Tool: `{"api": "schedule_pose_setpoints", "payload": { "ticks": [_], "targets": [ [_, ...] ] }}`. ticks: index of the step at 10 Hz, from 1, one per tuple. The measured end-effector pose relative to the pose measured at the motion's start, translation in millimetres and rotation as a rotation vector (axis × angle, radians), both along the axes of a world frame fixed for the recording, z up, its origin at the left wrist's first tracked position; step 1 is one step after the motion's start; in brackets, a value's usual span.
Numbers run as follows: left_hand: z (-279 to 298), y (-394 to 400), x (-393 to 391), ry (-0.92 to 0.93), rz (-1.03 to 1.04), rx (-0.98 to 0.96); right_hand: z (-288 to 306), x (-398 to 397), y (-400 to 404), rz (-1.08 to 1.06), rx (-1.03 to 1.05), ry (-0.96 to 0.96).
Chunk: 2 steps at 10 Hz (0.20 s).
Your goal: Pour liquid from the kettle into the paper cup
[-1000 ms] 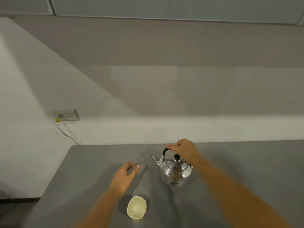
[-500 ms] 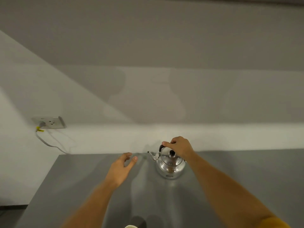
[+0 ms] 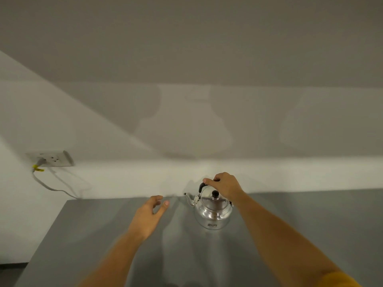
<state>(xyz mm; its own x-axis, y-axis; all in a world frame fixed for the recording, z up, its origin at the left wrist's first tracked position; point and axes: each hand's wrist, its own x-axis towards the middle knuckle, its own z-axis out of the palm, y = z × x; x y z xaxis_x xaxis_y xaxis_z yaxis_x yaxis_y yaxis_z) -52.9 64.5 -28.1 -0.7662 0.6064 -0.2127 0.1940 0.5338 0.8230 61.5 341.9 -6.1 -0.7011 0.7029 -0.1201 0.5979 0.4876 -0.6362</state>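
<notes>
A shiny steel kettle (image 3: 212, 214) with a black lid knob stands upright on the grey table (image 3: 300, 224) near its far edge, spout pointing left. My right hand (image 3: 224, 184) is closed around the kettle's black top handle. To the left of the kettle, my left hand (image 3: 150, 214) hovers over the table with fingers spread and nothing in it. The paper cup is out of view below the frame.
A white wall runs right behind the table. A wall socket (image 3: 55, 159) with a grey cable (image 3: 44, 184) plugged in sits at the left, beyond the table's left edge (image 3: 49, 230).
The view has tilted up, so the paper cup has dropped out at the bottom. My right hand stays on the kettle handle; my left hand stays spread beside it.
</notes>
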Motion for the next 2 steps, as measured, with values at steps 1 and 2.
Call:
{"api": "schedule_pose_setpoints", "payload": {
  "ticks": [1,2],
  "targets": [
    [1,-4,2,0.002,-0.001,0.0,0,2,0,0.031,0.032,-0.004],
    [6,-10,9,0.034,0.012,0.006,11,4,-7,0.069,0.112,0.014]
  ]
}}
